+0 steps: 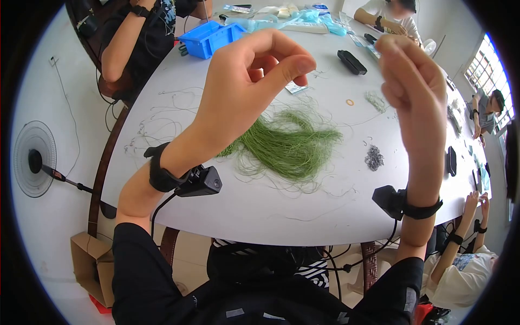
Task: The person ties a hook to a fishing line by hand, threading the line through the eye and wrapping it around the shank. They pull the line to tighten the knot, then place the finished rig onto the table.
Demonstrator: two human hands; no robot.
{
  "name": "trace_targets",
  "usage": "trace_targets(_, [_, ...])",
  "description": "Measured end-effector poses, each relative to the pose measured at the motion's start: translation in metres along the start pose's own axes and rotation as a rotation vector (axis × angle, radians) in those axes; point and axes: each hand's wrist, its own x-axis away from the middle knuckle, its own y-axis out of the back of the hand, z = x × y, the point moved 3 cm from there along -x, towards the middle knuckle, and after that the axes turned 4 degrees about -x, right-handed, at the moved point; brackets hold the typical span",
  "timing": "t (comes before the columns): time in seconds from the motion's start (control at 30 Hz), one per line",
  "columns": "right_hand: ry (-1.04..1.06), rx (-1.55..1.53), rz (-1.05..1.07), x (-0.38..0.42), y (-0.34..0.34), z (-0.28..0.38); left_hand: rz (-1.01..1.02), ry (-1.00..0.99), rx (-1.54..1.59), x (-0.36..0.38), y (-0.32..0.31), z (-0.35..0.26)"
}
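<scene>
My left hand [257, 67] is raised over the table, thumb and fingers pinched together; whatever they hold, if anything, is too fine to make out. Off to the right, my right hand [411, 73] is lifted to a similar height with its fingers closed, and its fingertips are slightly blurred. Below and between them lies a loose bundle of green line [292, 143], its thin strands fanning out over the white table [260, 222]. Right of the bundle is a small pile of dark metal hooks [374, 157]. A small printed card [296, 88] is partly hidden behind my left hand.
A blue plastic bin [211, 40] stands at the far left, beside pale blue plastic wrapping [303, 21]. A black case [352, 62], a tan ring [350, 102] and a pale green clump of line [375, 101] lie farther back. Other people sit around the table.
</scene>
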Motion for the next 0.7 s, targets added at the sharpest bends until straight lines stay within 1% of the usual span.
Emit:
trace_targets(0.03, [-0.028,-0.028,-0.021,0.002,-0.008,-0.001,-0.010,-0.037,0.006,0.001,0.000,-0.002])
trace_targets(0.17, [-0.020,0.077,0.060,0.009,-0.023,0.001,-0.056,-0.250,-0.086,0.005,0.004,-0.011])
trace_targets(0.27, [0.019,0.136,0.076,0.013,-0.026,0.005,-0.108,-0.494,-0.286,0.010,0.008,-0.018])
trace_targets(0.37, [0.062,0.224,0.127,0.015,-0.024,0.010,-0.140,-0.718,-0.286,0.007,0.008,-0.023])
trace_targets(0.57, [0.042,0.302,0.135,0.018,-0.023,0.020,-0.061,-0.741,-0.266,0.009,0.004,-0.023])
trace_targets(0.7, [0.061,0.358,0.143,0.020,-0.022,0.026,-0.047,-0.782,-0.276,0.009,0.002,-0.024])
